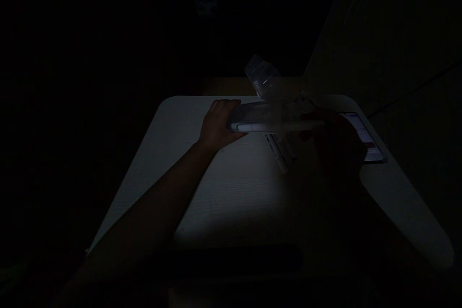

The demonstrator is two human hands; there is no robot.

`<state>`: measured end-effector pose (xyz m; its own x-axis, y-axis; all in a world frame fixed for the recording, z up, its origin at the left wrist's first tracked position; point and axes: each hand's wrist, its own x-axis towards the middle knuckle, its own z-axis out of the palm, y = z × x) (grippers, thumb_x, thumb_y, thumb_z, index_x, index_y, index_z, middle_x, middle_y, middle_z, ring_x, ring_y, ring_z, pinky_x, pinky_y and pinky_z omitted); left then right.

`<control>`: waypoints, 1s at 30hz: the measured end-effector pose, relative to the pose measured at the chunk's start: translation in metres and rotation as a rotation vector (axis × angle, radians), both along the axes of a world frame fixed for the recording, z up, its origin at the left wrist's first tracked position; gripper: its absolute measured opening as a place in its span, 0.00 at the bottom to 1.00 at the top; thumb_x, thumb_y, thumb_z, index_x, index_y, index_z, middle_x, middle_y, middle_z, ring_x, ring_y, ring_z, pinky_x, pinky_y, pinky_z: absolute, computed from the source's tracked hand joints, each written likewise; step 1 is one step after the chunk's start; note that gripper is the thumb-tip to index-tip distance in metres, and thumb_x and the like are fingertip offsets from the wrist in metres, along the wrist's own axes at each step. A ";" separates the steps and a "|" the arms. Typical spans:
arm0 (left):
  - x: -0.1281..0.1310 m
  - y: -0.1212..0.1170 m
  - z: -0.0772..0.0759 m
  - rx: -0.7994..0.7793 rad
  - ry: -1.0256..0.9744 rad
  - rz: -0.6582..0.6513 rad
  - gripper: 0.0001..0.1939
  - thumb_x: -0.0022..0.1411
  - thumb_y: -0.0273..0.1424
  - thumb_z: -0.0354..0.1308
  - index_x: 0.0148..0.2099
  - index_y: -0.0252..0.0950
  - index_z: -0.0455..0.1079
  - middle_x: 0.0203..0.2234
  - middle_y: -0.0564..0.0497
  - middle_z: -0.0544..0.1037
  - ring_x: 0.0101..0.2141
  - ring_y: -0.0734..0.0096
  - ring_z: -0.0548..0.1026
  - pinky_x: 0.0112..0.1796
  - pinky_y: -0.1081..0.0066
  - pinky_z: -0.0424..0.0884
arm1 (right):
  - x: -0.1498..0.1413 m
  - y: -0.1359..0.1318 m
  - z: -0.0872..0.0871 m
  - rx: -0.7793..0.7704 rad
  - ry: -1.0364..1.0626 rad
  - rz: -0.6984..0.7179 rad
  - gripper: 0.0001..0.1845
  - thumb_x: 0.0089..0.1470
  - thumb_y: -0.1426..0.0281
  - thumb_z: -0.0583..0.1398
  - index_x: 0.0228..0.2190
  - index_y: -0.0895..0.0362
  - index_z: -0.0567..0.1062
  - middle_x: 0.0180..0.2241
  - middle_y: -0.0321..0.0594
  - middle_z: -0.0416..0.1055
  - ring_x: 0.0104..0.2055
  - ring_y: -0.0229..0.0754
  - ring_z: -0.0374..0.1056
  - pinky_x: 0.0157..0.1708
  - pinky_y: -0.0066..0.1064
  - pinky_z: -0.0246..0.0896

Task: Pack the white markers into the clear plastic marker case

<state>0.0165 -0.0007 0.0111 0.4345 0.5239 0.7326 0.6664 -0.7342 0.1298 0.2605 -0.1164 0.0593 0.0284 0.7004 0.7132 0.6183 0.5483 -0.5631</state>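
Observation:
The light is very dim. My left hand (218, 125) is closed round the left end of a clear plastic case (247, 111), held just above the table. A white marker pen (249, 127) with a green band lies along the near side of this case. From the right, my right hand (335, 139), mostly in shadow, pinches the end of a pale, pen-like stick (306, 125) at the case's right end. Whether this stick is separate from the banded marker, I cannot tell. Under the case lie several loose markers (277, 154). A clear plastic flap (263, 76) stands up behind.
A white table (224, 187) with rounded corners lies under both hands. A phone with its screen lit (363, 137) rests at the right, partly behind my right hand. Beyond the table's right edge runs a thin cable (415, 90). Darkness hides the surroundings.

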 end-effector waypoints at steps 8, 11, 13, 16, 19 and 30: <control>0.001 0.000 0.000 -0.002 -0.002 -0.002 0.40 0.47 0.58 0.57 0.55 0.37 0.60 0.43 0.43 0.72 0.43 0.55 0.69 0.44 0.58 0.65 | -0.003 -0.005 0.001 -0.020 -0.080 -0.044 0.15 0.60 0.65 0.52 0.46 0.53 0.70 0.40 0.40 0.74 0.37 0.39 0.71 0.35 0.33 0.69; 0.001 0.000 0.001 -0.002 0.009 0.005 0.41 0.47 0.59 0.57 0.54 0.36 0.60 0.43 0.43 0.72 0.43 0.55 0.70 0.44 0.58 0.66 | -0.002 -0.005 0.000 -0.010 -0.099 -0.042 0.14 0.59 0.65 0.53 0.46 0.53 0.70 0.39 0.40 0.74 0.38 0.40 0.71 0.37 0.35 0.69; 0.001 0.000 0.001 0.013 0.009 0.000 0.40 0.47 0.58 0.57 0.54 0.36 0.60 0.42 0.43 0.72 0.43 0.55 0.70 0.43 0.58 0.66 | -0.002 -0.005 0.000 -0.006 -0.095 -0.032 0.14 0.59 0.65 0.52 0.45 0.52 0.70 0.39 0.40 0.73 0.37 0.41 0.71 0.36 0.36 0.68; 0.001 0.000 0.000 0.025 0.006 0.008 0.40 0.47 0.59 0.57 0.54 0.36 0.60 0.42 0.44 0.72 0.42 0.55 0.70 0.42 0.58 0.67 | -0.004 -0.005 0.001 -0.012 -0.090 -0.023 0.13 0.59 0.66 0.52 0.45 0.52 0.70 0.40 0.41 0.73 0.36 0.40 0.71 0.35 0.35 0.68; 0.001 0.001 0.000 0.013 0.013 0.015 0.41 0.46 0.59 0.57 0.54 0.36 0.60 0.43 0.43 0.72 0.42 0.55 0.70 0.43 0.58 0.67 | -0.005 -0.004 0.000 0.000 -0.102 0.001 0.12 0.58 0.68 0.52 0.43 0.53 0.70 0.41 0.40 0.73 0.36 0.39 0.71 0.36 0.35 0.68; 0.000 -0.001 0.000 0.004 0.009 -0.007 0.40 0.48 0.59 0.56 0.55 0.37 0.58 0.44 0.44 0.71 0.44 0.55 0.70 0.44 0.58 0.66 | -0.008 -0.003 0.000 0.056 -0.149 0.050 0.12 0.57 0.71 0.53 0.42 0.52 0.71 0.41 0.39 0.72 0.45 0.39 0.70 0.41 0.33 0.69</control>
<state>0.0167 -0.0017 0.0114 0.4445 0.5177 0.7310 0.6621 -0.7396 0.1211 0.2523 -0.1196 0.0592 -0.1141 0.6571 0.7451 0.6639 0.6084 -0.4348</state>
